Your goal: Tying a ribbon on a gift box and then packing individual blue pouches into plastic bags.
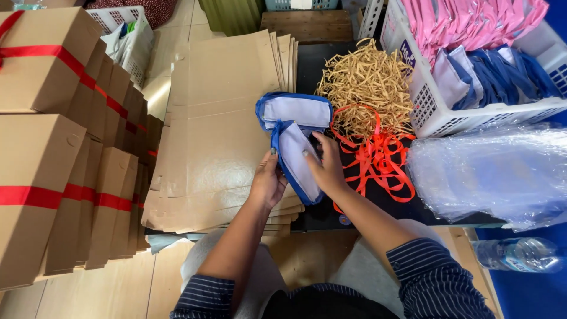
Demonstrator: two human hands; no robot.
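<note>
A folded white cloth piece with blue edging (295,133) lies on a stack of flat cardboard sheets (218,118). My left hand (267,180) grips its lower left edge, fingers curled under the blue trim. My right hand (325,165) presses on its right side, fingers spread over the white cloth. Both hands hold the same piece.
Rows of brown boxes tied with red ribbon (53,147) stand at the left. A heap of tan paper shred (366,82) and loose red ribbons (378,159) lie to the right. A white basket (437,112) holds pink and blue cloth items. Clear plastic bags (496,171) and a water bottle (520,254) sit at the right.
</note>
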